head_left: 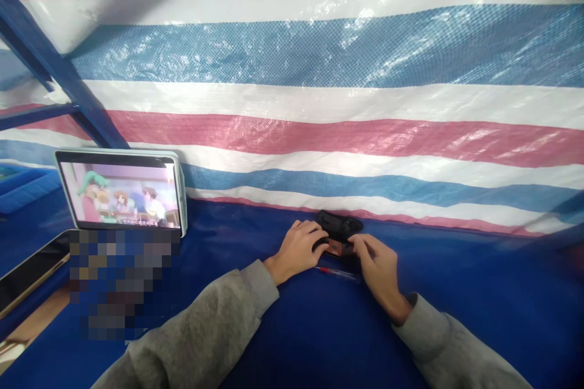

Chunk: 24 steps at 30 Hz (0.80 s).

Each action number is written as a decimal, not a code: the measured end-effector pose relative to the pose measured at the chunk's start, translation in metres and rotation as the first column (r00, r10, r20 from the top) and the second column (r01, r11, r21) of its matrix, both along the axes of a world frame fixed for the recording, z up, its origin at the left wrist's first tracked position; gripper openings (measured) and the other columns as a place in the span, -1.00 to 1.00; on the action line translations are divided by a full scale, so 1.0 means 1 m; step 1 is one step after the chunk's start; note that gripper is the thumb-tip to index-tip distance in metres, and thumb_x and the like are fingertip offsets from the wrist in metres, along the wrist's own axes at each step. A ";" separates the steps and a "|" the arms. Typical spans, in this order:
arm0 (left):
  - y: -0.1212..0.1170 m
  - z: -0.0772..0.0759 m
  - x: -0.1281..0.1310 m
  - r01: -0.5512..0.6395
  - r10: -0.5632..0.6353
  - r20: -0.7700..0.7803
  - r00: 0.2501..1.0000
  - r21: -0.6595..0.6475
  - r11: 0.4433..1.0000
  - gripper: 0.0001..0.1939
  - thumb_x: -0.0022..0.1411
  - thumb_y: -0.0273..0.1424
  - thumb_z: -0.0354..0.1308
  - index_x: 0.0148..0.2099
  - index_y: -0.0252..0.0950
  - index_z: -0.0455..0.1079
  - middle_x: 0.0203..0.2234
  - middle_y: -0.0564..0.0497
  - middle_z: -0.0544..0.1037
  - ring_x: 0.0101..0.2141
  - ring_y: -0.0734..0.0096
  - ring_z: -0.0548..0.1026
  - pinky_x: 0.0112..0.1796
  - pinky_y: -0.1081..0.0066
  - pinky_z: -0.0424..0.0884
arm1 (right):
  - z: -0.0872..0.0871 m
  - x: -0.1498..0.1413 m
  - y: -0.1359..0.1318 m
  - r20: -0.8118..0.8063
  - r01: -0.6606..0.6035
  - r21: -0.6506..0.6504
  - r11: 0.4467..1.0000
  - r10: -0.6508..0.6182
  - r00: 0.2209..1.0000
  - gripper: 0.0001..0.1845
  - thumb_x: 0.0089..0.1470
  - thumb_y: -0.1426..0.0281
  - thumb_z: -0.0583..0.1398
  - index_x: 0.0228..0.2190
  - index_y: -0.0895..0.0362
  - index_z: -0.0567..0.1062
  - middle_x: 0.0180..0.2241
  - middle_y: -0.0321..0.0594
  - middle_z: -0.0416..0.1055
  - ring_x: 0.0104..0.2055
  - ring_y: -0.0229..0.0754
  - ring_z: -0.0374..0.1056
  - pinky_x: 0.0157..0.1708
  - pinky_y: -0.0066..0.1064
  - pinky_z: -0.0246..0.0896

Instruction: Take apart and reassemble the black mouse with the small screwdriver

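Note:
A small black case with a reddish-brown inside part lies on the blue table cover near the striped tarp. My left hand rests on its left end with fingers curled onto it. My right hand pinches the case's right front edge. A clear pen with a red tip lies on the cover just in front of the case, between my wrists. Both arms wear grey sleeves.
A tablet showing a cartoon stands propped at the left. A dark flat device lies at the far left edge. A red, white and blue striped tarp walls off the back. A blue metal frame rises upper left.

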<state>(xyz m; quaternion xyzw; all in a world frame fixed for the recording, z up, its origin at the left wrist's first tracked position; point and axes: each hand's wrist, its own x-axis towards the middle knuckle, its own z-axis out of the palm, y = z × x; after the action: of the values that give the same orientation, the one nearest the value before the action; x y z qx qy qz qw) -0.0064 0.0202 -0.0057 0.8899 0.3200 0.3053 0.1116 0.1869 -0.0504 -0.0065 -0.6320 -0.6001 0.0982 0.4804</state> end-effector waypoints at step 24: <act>0.001 -0.002 0.001 -0.009 0.009 -0.001 1.000 -0.034 0.999 -0.86 0.31 -0.33 0.19 -0.12 -0.24 0.50 -0.19 -0.01 0.56 -0.18 0.28 0.51 -0.13 0.26 0.35 | -0.015 0.027 0.023 0.144 -0.022 0.080 0.997 0.010 0.990 -0.78 0.19 0.19 0.12 -0.28 0.06 0.43 -0.05 -0.08 0.45 0.01 -0.01 0.37 0.04 -0.07 0.24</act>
<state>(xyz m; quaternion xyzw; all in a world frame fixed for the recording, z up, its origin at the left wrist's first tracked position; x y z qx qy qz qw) -0.0058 0.0213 -0.0074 0.8866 0.3294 0.2998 0.1249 0.2134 -0.0269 -0.0220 -0.6124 -0.6416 0.0319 0.4608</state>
